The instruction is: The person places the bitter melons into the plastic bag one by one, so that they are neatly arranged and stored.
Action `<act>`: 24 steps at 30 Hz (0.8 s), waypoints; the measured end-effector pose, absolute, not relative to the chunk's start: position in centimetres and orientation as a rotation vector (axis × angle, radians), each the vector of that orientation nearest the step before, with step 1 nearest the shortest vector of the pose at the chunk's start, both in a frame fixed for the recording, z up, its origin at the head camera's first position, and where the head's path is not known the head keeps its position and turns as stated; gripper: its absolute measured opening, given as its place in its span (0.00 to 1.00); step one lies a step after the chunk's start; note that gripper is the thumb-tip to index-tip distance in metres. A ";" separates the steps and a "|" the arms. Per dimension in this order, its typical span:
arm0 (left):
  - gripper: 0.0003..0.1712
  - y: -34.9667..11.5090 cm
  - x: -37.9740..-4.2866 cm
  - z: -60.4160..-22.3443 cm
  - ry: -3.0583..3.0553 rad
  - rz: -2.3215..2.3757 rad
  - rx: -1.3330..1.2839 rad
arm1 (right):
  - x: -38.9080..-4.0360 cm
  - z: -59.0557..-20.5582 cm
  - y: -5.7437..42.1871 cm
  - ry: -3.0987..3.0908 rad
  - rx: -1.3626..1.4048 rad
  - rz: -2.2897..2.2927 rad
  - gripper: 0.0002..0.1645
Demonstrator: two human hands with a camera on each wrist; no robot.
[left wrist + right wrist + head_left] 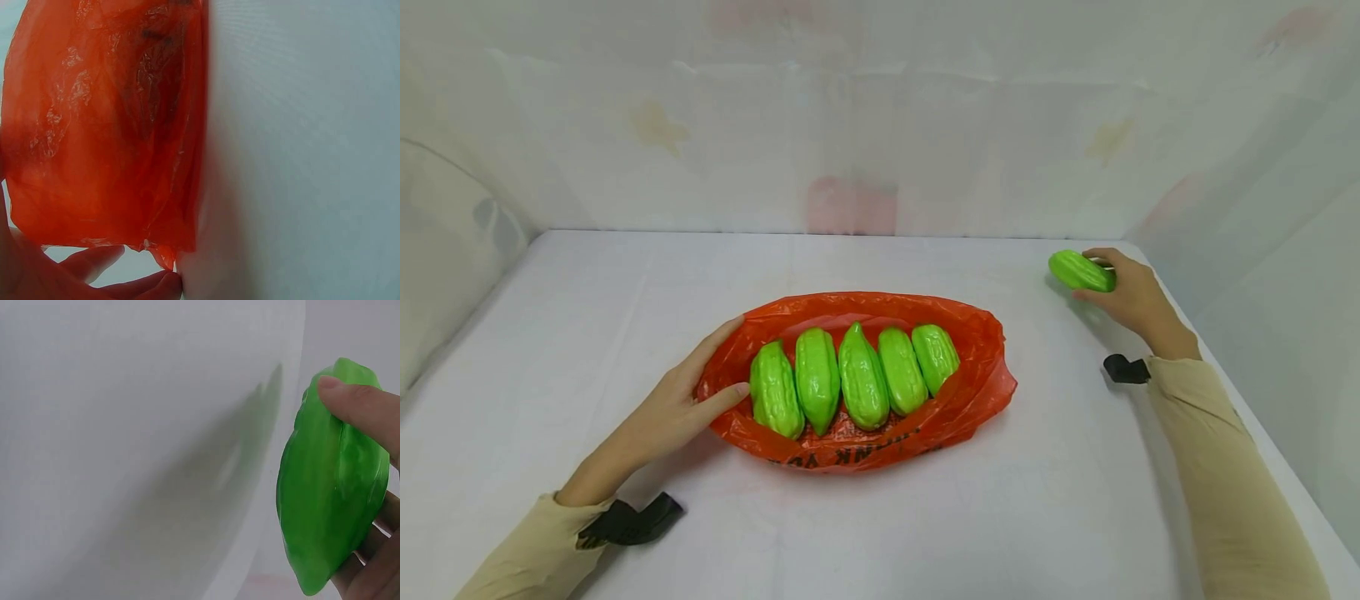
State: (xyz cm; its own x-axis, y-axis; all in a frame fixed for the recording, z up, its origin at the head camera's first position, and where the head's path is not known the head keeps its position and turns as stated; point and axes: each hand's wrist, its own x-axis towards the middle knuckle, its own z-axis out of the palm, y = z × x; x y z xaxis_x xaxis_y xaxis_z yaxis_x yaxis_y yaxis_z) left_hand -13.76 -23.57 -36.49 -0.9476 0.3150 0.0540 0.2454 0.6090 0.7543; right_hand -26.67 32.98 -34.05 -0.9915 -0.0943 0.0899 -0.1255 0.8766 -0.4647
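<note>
A red plastic bag (970, 417) lies with its mouth wide open near the middle of the table, its sides folded down. Inside stand several bright green, ridged bitter melons (862, 375) in a row. My left hand (681, 400) holds the bag's left end, thumb over the rim by the leftmost melon, fingers outside; the left wrist view shows its fingers (159, 287) close beside the bag's lower corner. At the table's far right, my right hand (1131, 292) grips another bitter melon (325, 481), thumb on one side and fingers on the other, raised above its shadow.
A white cloth covers the table (880, 525). Its far edge meets a pale curtain (962, 150) with faded prints, which also hangs along the right side. A pale cushion-like shape (445, 250) stands at the left edge. Black straps hang at both sleeves.
</note>
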 end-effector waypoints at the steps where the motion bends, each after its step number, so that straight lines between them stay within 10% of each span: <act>1: 0.45 -23.6 -13.8 -36.5 2.742 1.263 0.478 | -26.6 -33.9 32.8 -2.972 0.186 0.749 0.39; 24: 0.45 -23.6 -13.6 -36.3 2.737 1.266 0.484 | -23.9 -29.8 26.6 -2.816 0.509 0.709 0.38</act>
State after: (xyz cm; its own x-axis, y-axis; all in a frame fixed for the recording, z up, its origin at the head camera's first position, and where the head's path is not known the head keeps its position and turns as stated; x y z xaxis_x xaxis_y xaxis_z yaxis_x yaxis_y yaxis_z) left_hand -13.64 -23.56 -36.31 -0.9460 0.3198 0.0527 0.2472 0.6069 0.7554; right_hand -23.88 26.59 -29.85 -0.9223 -0.2804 0.2660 -0.3730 0.8263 -0.4221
